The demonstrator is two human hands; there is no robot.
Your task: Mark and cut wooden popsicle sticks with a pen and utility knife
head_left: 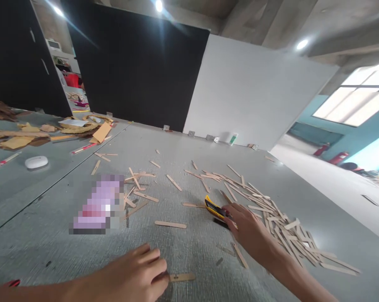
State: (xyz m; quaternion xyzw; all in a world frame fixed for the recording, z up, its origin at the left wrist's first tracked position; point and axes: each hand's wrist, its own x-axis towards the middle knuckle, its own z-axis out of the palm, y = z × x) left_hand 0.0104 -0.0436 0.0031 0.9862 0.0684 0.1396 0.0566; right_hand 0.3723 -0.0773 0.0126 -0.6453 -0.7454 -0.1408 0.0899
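My left hand (139, 272) rests on the grey table (189, 151) near its front edge, fingers curled and pressing on one end of a wooden craft stick (182, 277) that lies flat. My right hand (247, 228) reaches forward to a yellow and black utility knife (214, 207); its fingers close around the knife's rear end while the knife lies on the table. A single stick (170, 225) lies between the two hands. Several more sticks (280, 222) lie scattered to the right of the knife.
A blurred purple object (99, 204) lies at left centre among loose sticks (136, 184). A white oval case (36, 162) and cardboard scraps (66, 130) sit on the adjoining table at far left. Black and white partition panels (139, 67) stand behind the table.
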